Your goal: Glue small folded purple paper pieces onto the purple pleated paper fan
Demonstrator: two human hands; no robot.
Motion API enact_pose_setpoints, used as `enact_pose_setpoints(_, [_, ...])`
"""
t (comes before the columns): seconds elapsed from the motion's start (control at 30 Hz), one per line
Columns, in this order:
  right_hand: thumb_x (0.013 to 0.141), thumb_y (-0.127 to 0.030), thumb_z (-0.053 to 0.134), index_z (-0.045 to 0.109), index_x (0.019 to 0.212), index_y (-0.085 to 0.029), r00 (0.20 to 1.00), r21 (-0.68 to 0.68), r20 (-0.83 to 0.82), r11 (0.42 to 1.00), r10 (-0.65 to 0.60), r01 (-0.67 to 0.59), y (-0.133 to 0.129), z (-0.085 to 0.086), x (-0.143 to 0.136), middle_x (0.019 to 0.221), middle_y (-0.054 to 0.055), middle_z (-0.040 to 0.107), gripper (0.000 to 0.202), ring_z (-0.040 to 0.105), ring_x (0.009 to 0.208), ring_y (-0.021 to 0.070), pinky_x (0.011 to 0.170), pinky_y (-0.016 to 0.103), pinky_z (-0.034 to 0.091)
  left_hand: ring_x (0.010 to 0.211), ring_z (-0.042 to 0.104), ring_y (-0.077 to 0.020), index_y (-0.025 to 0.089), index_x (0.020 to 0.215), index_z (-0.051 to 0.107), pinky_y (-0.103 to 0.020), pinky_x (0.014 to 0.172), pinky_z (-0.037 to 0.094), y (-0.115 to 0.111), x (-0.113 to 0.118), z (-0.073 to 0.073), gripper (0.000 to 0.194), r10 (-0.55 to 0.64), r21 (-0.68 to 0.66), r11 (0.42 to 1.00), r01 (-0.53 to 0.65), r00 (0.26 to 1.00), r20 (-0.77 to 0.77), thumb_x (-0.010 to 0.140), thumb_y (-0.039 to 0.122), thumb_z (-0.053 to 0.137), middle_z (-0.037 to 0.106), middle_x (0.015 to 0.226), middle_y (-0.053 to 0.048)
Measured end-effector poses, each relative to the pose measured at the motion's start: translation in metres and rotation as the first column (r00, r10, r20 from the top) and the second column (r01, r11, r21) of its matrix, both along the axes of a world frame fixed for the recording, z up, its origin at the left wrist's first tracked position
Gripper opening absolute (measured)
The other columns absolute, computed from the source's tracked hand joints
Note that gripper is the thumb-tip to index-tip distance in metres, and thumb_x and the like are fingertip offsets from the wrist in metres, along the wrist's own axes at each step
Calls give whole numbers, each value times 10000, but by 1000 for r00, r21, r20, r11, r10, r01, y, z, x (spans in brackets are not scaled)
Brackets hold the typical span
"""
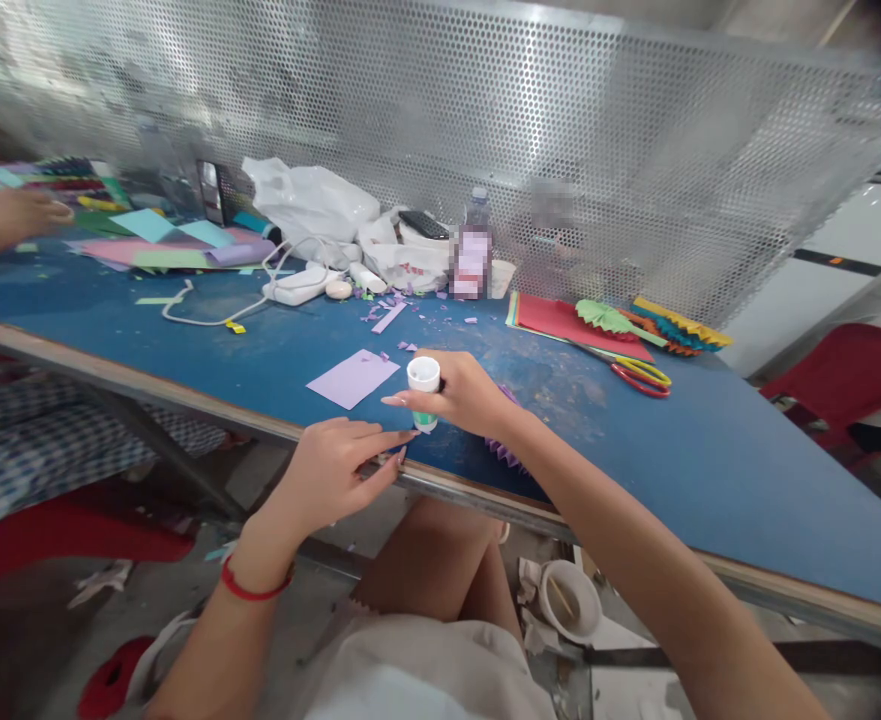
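My right hand (464, 392) is wrapped round a white and green glue stick (424, 385), which stands upright near the front edge of the table. A tiny bit of purple paper (423, 432) shows under its lower end. My left hand (346, 462) reaches over the edge with fingers stretched out, the index fingertip at the foot of the glue stick. Whether that fingertip presses the paper bit, I cannot tell. Left of the stick lies a flat purple paper sheet (351, 380). A pleated purple paper piece (506, 455) is partly hidden behind my right forearm.
Red-and-yellow-handled scissors (639, 376), red paper (552, 318) and a green paper fan (605, 318) lie at the right. A bottle (473, 245), white plastic bags (312, 200) and a white cable (215, 320) sit behind. Another person's hand (12, 222) is at far left.
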State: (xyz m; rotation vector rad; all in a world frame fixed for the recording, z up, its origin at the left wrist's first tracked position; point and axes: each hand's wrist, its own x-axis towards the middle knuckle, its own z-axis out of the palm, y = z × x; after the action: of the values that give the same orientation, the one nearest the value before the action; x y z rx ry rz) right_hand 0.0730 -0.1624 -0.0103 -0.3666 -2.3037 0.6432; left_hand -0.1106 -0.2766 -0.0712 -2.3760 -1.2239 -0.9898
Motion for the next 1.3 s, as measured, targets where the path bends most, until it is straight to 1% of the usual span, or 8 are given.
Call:
enact_pose_setpoints(0.23, [891,-541,642,375,657,-205,999,-10,48,1000,16,-15,-2,3,1,643,-55,437,489,304,613,84,608,268,241,574,582,-132,214,1101,765,-264,582,405,1,0,-2,228,12,-1,1000,-12,1000,-8,978,254,577,694,684,25])
enact_pose_setpoints(0.47, [900,-562,626,374,664,-206,999,-13,43,1000,-1,2,-2,2,3,656,-50,442,496,308,618,87,612,265,250,569,576,-130,205,1081,770,-263,571,401,1,0,-2,221,7,7,1000,-7,1000,-1,972,245,581,690,676,24])
enact_pose_setpoints(0.67, [904,-586,613,366,688,-213,1000,-2,18,1000,-9,9,-1,-2,1,669,-46,460,497,341,635,93,620,261,257,553,574,-125,208,1073,775,-262,564,406,1,1,-3,232,9,18,1000,-9,1000,-2,965,234,571,680,655,26])
enact_pose_setpoints(0.8, [905,-556,617,366,689,-213,1000,-4,11,1000,13,-13,-2,-2,1,671,-44,457,476,345,637,95,620,261,260,548,568,-120,207,1074,776,-264,565,407,1,1,-2,226,16,14,1000,-16,1000,-2,957,226,585,669,644,31])
enact_pose_setpoints(1.03, [894,-497,627,355,658,-208,997,-40,67,999,33,-30,-3,3,3,653,-52,428,462,325,630,85,600,266,237,549,561,-122,206,1074,775,-265,563,397,0,2,-2,226,12,27,1000,-12,1000,5,965,233,579,665,644,31])
enact_pose_setpoints(1.3, [895,-524,648,361,672,-207,999,4,-24,1000,21,-21,-2,-2,1,655,-50,434,482,339,643,89,616,261,254,551,562,-123,213,1067,774,-262,568,398,2,2,-2,217,19,25,999,-19,1000,6,962,225,584,661,640,33])
